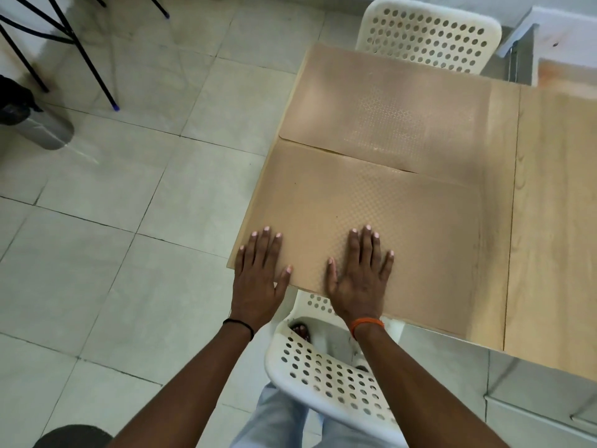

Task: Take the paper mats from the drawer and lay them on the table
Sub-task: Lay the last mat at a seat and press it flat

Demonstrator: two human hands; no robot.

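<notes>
Containers: no drawer or other container shows in this view.
Table: a light wooden table (555, 221), its near-left part covered by two tan mats.
Near mat: a tan paper mat (387, 227) lies flat at the table's near-left corner, its near edge along the table edge.
Far mat: a second tan mat (387, 114) lies flat just beyond the first, along the same side; their long edges meet, and the near mat slightly overlaps it toward the right.
Left hand: the left hand (258, 273) lies palm down at the near mat's left corner, fingers spread flat, thumb resting on the mat, gripping nothing.
Right hand: the right hand (358, 276) lies palm down on the near mat by its near edge, fingers spread, pressing flat, pinching nothing.
Hands to mat: both rest on the near mat, side by side and apart; the far mat is well beyond the fingertips.
Wrists: a black band (240, 326) on the left, an orange band (366, 324) on the right.
Chairs: a white perforated chair (329, 373) below the hands at the near edge; another (429, 33) at the far edge.
Floor: pale tiles (129, 189).
</notes>
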